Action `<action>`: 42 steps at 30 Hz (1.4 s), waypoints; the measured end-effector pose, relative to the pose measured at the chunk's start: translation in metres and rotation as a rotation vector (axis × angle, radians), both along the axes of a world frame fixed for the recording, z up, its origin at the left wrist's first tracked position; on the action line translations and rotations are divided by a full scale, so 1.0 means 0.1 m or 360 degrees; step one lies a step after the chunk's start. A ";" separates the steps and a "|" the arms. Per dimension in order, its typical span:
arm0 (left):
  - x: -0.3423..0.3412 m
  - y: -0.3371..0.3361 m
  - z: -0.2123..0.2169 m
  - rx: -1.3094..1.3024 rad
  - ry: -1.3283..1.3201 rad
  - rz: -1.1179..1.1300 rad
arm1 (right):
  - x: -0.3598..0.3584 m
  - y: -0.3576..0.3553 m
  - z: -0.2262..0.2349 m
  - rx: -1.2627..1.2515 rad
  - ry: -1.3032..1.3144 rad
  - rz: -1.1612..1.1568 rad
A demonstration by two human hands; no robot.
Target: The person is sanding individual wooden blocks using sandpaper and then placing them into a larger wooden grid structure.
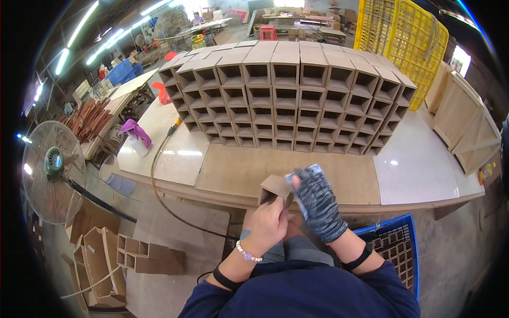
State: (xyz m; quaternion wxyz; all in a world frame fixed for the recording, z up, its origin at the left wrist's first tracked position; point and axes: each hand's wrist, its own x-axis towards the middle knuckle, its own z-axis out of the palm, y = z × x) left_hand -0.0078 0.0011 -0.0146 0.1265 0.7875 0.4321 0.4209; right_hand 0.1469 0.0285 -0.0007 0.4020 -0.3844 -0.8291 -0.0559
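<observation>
My left hand [268,220], bare and with a beaded bracelet at the wrist, grips a small open-ended brown box [277,185] at the table's near edge. My right hand [318,204] wears a grey knitted glove and is closed around a bluish-white sheet [289,181], whose edges show past the fingers. That sheet is close against the box's right side; whether it touches is hard to tell. Beyond both hands stands a wide stack of similar boxes [273,98], piled in several rows with their open ends facing me.
A hose with a yellow-ended tool [174,126] crosses the worktable [238,167] on the left, near a white bottle with a purple cloth [139,139]. A fan [53,169] stands left. A blue crate of boxes [415,254] sits below right; yellow crates [408,42] rise behind.
</observation>
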 end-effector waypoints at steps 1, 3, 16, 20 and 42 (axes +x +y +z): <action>0.01 0.00 0.00 0.0000 -0.0001 0.0004 | -0.06 -0.10 0.08 0.0009 -0.0122 -0.0002; 0.06 0.00 0.01 0.0084 -0.0109 -0.0031 | -0.04 -0.06 0.01 0.0007 -0.0137 0.0013; -0.34 -0.05 0.07 0.0759 0.0331 0.0243 | 0.63 0.35 -0.73 -0.0199 -0.0089 -0.0448; -0.61 -0.06 0.13 0.0739 0.0431 0.0348 | 0.60 0.36 -0.90 -0.0240 -0.0180 -0.0455; -3.33 -1.21 -0.25 -0.0782 0.1137 0.2226 | 0.82 0.45 -1.32 -0.0139 -0.0436 -0.0428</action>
